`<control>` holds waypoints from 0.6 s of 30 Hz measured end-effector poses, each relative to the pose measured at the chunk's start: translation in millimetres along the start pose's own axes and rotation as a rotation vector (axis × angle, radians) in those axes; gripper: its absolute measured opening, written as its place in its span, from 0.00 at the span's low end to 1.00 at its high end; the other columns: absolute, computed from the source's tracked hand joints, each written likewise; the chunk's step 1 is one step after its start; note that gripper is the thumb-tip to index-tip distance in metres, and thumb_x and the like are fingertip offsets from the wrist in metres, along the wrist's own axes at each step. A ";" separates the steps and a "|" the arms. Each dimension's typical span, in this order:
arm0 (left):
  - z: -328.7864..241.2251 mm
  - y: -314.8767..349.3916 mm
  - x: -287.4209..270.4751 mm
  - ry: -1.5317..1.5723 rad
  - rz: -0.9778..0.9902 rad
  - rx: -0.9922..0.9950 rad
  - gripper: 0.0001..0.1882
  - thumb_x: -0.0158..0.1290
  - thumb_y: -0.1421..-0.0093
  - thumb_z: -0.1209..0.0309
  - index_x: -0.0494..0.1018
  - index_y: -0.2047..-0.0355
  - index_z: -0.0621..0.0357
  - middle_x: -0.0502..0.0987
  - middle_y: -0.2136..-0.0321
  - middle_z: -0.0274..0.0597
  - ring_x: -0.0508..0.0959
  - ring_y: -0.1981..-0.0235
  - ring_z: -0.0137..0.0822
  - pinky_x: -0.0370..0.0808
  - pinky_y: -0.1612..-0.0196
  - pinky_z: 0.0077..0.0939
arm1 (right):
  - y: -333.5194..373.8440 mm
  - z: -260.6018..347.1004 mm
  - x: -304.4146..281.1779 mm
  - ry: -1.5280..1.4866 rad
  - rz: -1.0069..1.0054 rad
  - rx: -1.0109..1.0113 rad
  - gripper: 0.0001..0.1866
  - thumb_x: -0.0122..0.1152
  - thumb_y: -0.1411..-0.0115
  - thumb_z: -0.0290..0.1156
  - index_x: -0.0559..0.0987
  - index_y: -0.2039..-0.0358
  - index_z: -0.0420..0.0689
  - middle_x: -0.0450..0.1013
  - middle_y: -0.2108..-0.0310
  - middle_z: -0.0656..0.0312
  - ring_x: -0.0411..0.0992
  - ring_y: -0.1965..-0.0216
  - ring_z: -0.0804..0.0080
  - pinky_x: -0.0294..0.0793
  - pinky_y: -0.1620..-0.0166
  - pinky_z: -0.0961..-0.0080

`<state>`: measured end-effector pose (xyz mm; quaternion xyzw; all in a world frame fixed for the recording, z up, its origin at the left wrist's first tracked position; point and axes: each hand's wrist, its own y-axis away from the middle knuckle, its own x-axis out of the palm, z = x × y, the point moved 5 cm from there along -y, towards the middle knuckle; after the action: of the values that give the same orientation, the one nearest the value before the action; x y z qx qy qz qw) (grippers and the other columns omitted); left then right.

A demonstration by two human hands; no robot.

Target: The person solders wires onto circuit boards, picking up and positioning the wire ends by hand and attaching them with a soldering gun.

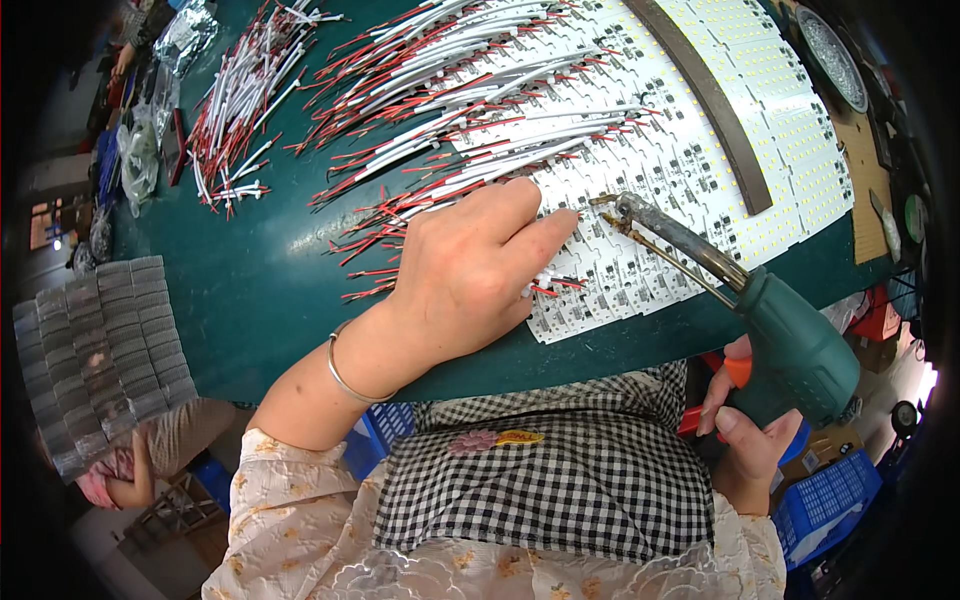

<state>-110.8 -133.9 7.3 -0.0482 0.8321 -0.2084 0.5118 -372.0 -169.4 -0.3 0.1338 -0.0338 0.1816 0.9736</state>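
My left hand point(465, 265), a bangle on its wrist, rests over the sheet of white circuit boards point(620, 255). Its fingers are curled together. Ends of white-sleeved wires point(545, 283) with red and black leads poke out under it, and the palm side is hidden. My right hand point(755, 445) grips a green soldering gun point(795, 340) by its handle, with fingers near the orange trigger. The gun's metal tip point(605, 202) reaches over the boards, just right of my left index fingertip. Rows of white and red wires point(470, 125) lie across the boards' left side.
A loose pile of wires point(250, 105) lies on the green table point(260, 310). A dark curved bar point(705, 95) rests across the boards. At the far right is a round metal dish point(832, 60). Stacked grey packs point(105, 350) stand at left, near another person's arm point(140, 470).
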 end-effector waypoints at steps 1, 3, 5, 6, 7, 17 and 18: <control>0.2 -0.1 0.4 0.000 0.001 0.000 0.22 0.56 0.67 0.80 0.75 0.66 0.60 0.69 0.76 0.40 0.73 0.78 0.38 0.69 0.80 0.31 | 0.1 -0.3 -0.6 -0.001 0.000 0.001 0.32 0.69 0.55 0.30 0.66 0.53 0.25 0.69 0.66 0.49 0.69 0.83 0.74 0.71 0.83 0.83; 0.5 -0.1 0.3 0.007 -0.017 0.001 0.22 0.56 0.68 0.81 0.75 0.66 0.60 0.69 0.76 0.40 0.73 0.78 0.38 0.69 0.80 0.31 | 0.3 -2.6 0.5 0.016 0.042 0.037 0.31 0.68 0.55 0.28 0.66 0.53 0.26 0.67 0.60 0.48 0.70 0.80 0.72 0.72 0.83 0.82; 0.6 0.1 0.5 0.013 -0.016 -0.003 0.22 0.56 0.68 0.81 0.75 0.66 0.60 0.68 0.76 0.40 0.73 0.78 0.38 0.69 0.80 0.31 | 1.1 -3.7 0.1 0.011 0.030 0.045 0.31 0.68 0.55 0.27 0.66 0.53 0.26 0.67 0.61 0.48 0.71 0.79 0.72 0.72 0.83 0.82; 0.7 0.2 0.4 0.019 -0.016 -0.006 0.22 0.56 0.68 0.81 0.75 0.66 0.60 0.68 0.76 0.40 0.73 0.78 0.38 0.69 0.80 0.31 | 1.3 -4.2 -0.2 0.006 0.017 0.052 0.31 0.67 0.55 0.27 0.65 0.53 0.26 0.67 0.62 0.49 0.71 0.78 0.71 0.72 0.83 0.82; 0.7 0.2 0.2 0.020 -0.016 -0.007 0.22 0.56 0.68 0.81 0.75 0.66 0.60 0.68 0.76 0.40 0.73 0.78 0.38 0.69 0.80 0.31 | 0.9 -4.1 0.0 0.007 0.017 0.052 0.31 0.67 0.55 0.27 0.65 0.53 0.26 0.67 0.62 0.49 0.71 0.78 0.71 0.72 0.83 0.82; 0.1 -0.3 -0.1 0.029 -0.003 -0.011 0.22 0.56 0.67 0.81 0.75 0.65 0.62 0.69 0.75 0.40 0.74 0.77 0.39 0.70 0.80 0.31 | 0.4 -7.2 4.2 0.038 0.031 0.131 0.22 0.66 0.55 0.25 0.66 0.62 0.33 0.69 0.74 0.51 0.68 0.80 0.72 0.71 0.80 0.84; 0.5 -0.3 0.1 0.028 0.006 -0.018 0.22 0.55 0.67 0.81 0.75 0.65 0.62 0.69 0.75 0.41 0.74 0.77 0.39 0.70 0.80 0.31 | 0.2 -6.8 4.2 0.072 0.053 0.119 0.22 0.66 0.55 0.26 0.66 0.63 0.33 0.69 0.74 0.51 0.68 0.81 0.73 0.71 0.80 0.84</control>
<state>-110.5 -134.3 7.2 -0.0474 0.8412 -0.1998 0.5002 -368.1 -165.8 -6.3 0.1839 0.0087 0.2139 0.9594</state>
